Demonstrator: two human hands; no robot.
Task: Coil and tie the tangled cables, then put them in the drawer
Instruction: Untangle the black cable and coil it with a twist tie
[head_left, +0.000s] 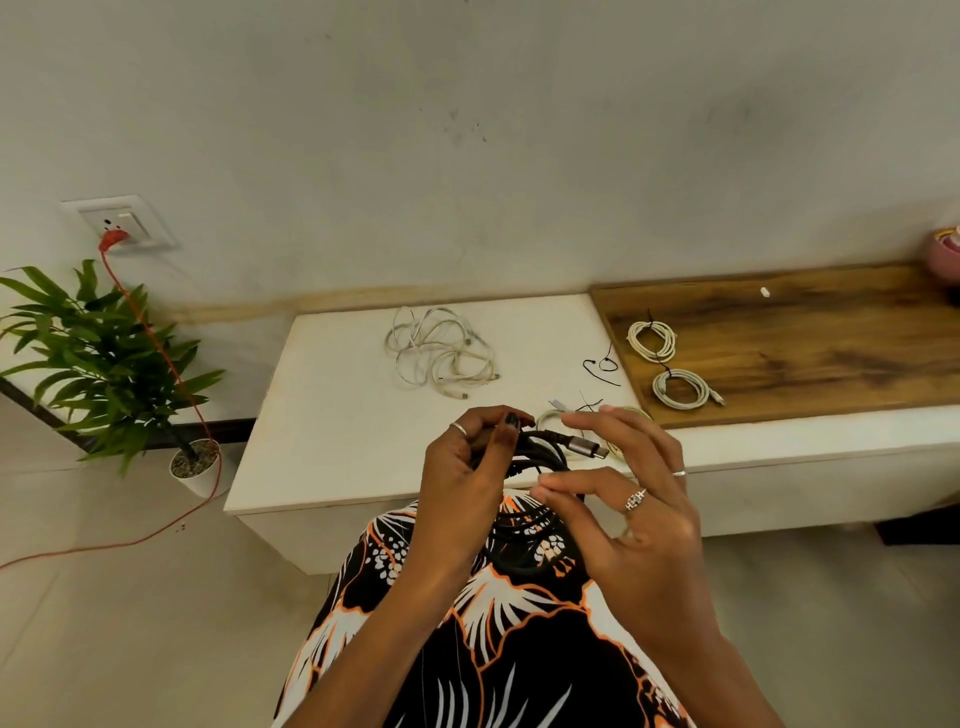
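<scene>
On wood: two tied coils (652, 340)

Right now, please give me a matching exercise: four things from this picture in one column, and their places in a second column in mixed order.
Things:
1. black cable
2. tangled white cables
3. two tied white coils
4. orange cord

Places:
A. on the wooden surface
B. plugged into the wall socket
C. held in the left hand, over the lap
D. loose on the white bench top

Pairs: 1-C, 2-D, 3-A, 4-B
</scene>
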